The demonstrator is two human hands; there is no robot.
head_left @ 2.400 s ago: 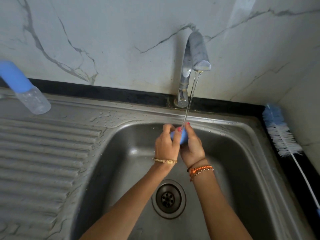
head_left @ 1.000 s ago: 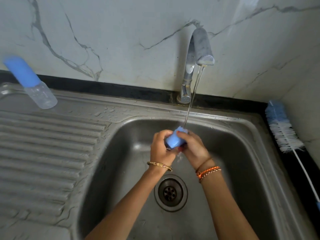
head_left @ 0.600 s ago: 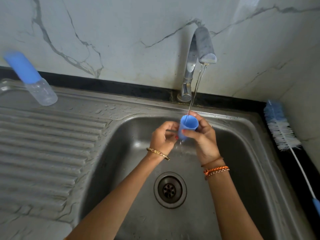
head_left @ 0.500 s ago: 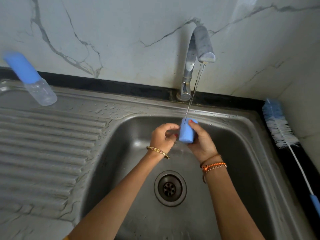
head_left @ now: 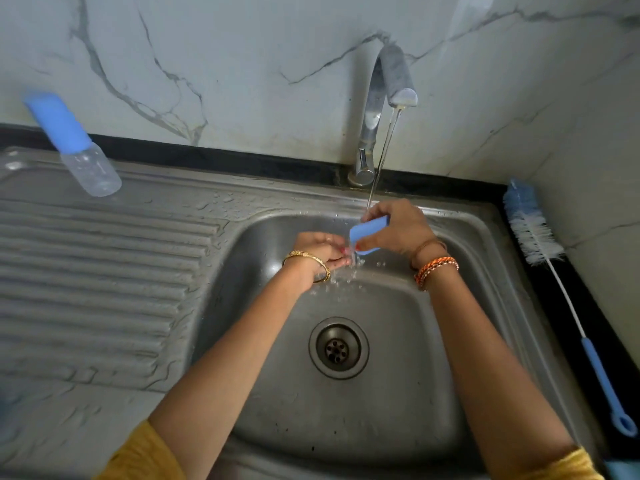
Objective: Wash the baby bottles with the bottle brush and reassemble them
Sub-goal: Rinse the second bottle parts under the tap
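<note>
Soft even daylight, faint shadows, mild glare on wet steel, wide-angle bending at edges, slight blur

We see our right hand [head_left: 398,230] curled round a blue bottle cap [head_left: 367,233], tipped on its side with its open mouth pointing toward our left hand [head_left: 318,252]. Water spills from that mouth onto the left hand's fingers [head_left: 337,261], which lie just below and beside the cap, loosely bent and holding nothing. A thin stream from the tap [head_left: 388,98] above the right hand lands on its knuckles. Below both wrists lies the drain [head_left: 338,347] in the steel sink [head_left: 450,393]. Far out to the left hand's side a capped baby bottle [head_left: 74,145] stands on the ribbed drainboard [head_left: 86,278]. Beyond the right hand, the bottle brush [head_left: 540,237] lies along the counter edge.
</note>
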